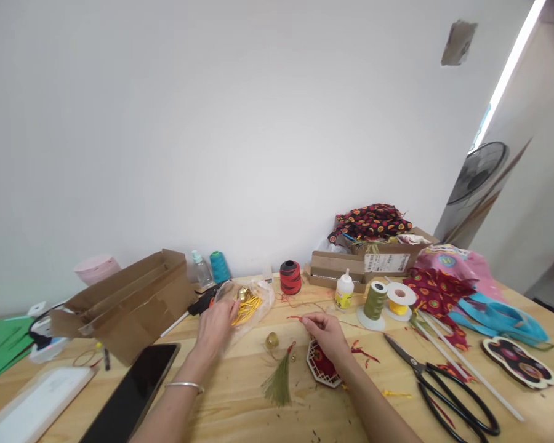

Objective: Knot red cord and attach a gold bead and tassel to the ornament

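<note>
My left hand (216,326) reaches into a clear plastic bag (253,304) that holds yellow cords and gold bells; its fingers are curled at the bag's opening. My right hand (325,335) is pinched on a thin red thread (295,317) above a red hexagonal ornament (322,366). A gold bell (272,340) and an olive green tassel (279,381) lie between my two hands on the wooden table (240,406).
Black scissors (443,384), white sticks, olive and yellow spools, a glue bottle (344,291) and a red-black spool (290,277) lie right and behind. An open cardboard box (129,304), a phone (133,394) and a white case sit left. Patterned fabric fills boxes at the back.
</note>
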A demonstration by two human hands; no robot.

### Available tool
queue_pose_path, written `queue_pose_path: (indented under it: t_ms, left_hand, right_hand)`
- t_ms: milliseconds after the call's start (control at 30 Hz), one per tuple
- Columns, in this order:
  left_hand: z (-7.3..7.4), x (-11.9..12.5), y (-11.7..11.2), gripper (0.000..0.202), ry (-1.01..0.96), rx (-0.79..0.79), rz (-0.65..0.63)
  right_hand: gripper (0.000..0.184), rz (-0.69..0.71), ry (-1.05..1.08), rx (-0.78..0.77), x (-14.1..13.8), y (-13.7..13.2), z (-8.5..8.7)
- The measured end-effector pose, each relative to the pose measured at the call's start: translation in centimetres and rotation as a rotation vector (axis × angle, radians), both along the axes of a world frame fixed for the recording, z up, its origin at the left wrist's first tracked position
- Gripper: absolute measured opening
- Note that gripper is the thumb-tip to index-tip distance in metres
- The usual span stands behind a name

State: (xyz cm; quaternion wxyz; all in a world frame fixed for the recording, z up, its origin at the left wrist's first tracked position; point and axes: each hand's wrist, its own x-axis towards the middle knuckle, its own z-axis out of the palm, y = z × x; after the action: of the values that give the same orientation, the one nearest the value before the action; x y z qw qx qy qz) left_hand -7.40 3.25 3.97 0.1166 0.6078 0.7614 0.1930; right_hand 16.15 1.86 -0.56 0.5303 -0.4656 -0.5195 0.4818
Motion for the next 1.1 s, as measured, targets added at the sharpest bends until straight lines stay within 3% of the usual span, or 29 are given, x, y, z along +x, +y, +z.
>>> queue_pose_path:
  t_ms: [167,333,467,600,767,967,1100]
  left_hand:
    - [-0.2,-0.2,-0.6,0.023,-0.325,0.166,0.109]
    - [0.3,0.8,-1.1,0.025,-0.866,0.286,0.204]
    - [0.4,3.5,-2.2,0.03,-1.315,0.132,0.15]
    - [-0.8,7.0,-3.7,0.03,-1.604,-0.075,0.082]
    - [-2.7,11.1,-4.2,0.008,-1.75,-0.104,0.026]
    - [-3.6,13.1,-2.7,0.041,-1.747,0.065,0.025]
    - [-4.0,13.1,-1.9,0.039,-1.683,0.085,0.046]
  right_hand:
    - [0.038,0.033,0.081,-0.073,0.5,0.1,0.2]
    - [0.035,0.04,0.132,-0.102,0.9,0.0,0.5]
    - [0.034,0.061,0.142,-0.118,1.0,0.0,0.7]
    - [0.034,0.104,0.139,-0.147,1.1,0.2,0.8]
    - [0.035,0.144,0.155,-0.159,0.9,0.7,1.0]
    - [0.037,0.125,0.157,-0.132,0.6,0.4,0.3]
    - [0.036,0.123,0.113,-0.101,1.0,0.4,0.2]
